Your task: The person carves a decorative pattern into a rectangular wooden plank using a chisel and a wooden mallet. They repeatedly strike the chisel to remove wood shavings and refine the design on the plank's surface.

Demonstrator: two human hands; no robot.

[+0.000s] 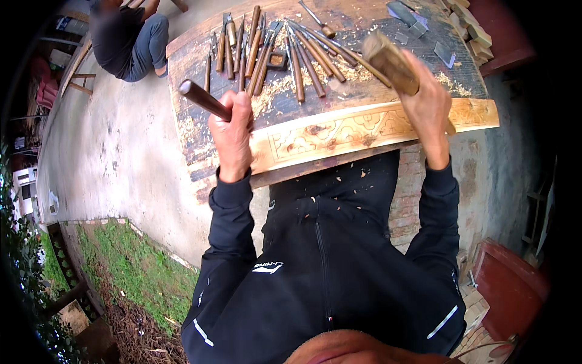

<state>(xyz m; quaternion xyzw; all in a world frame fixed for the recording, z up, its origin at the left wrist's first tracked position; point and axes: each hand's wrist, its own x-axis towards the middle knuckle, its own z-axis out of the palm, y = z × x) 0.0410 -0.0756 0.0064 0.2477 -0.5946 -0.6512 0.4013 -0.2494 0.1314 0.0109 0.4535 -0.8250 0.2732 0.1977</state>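
Observation:
A long pale board (339, 134) with a carved pattern lies along the near edge of the workbench. My left hand (233, 130) is closed round the wooden handle of a chisel (203, 99), over the board's left end; its blade is hidden behind the hand. On the right, my right hand (427, 106) grips a wooden mallet (388, 60), raised above the board and slightly blurred. Behind the board lie several carving chisels (306, 64) with brown handles, fanned out among wood shavings (273, 103).
The dark, worn workbench (200, 133) also carries a small dark box (277, 60) and grey flat pieces (445, 54). Wood blocks (479, 33) are stacked at the far right. At the far left another person (130, 45) sits low. Grass (130, 267) borders the concrete floor (115, 151).

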